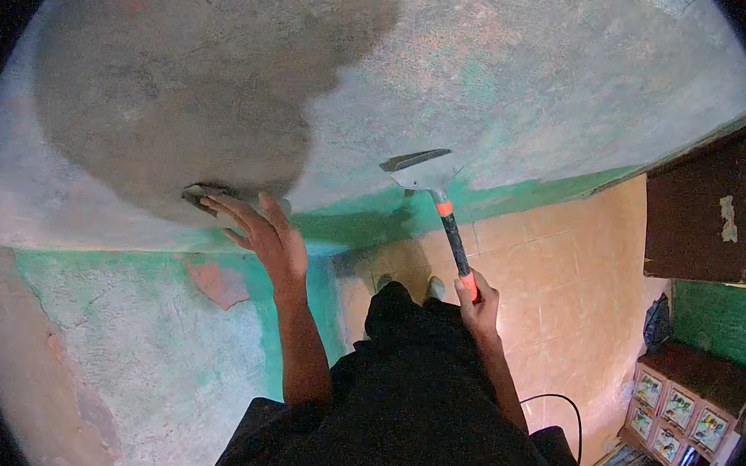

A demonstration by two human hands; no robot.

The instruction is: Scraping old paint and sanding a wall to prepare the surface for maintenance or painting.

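Observation:
My left hand (272, 238) reaches up to the wall, its fingers stretched over a small dark pad (199, 195) that they press to the surface. Whether the pad is a sponge, cloth or sandpaper does not show. Around it, a large dark grey patch (200, 88) spreads over the paler wall (541, 97); I cannot tell if this is damp or shade. In my right hand (479, 307) is a long-handled scraper (452, 235), gripped by the lower end of its black and orange handle. Its wide metal blade points up toward the wall.
Below the wall runs a green band (357, 219), with orange floor tiles (552, 291) beyond. A dark brown door or panel (708, 207) stands at right. Under it is a drawer cabinet (683, 406) with pictured fronts. A black cable (574, 411) curves over the floor.

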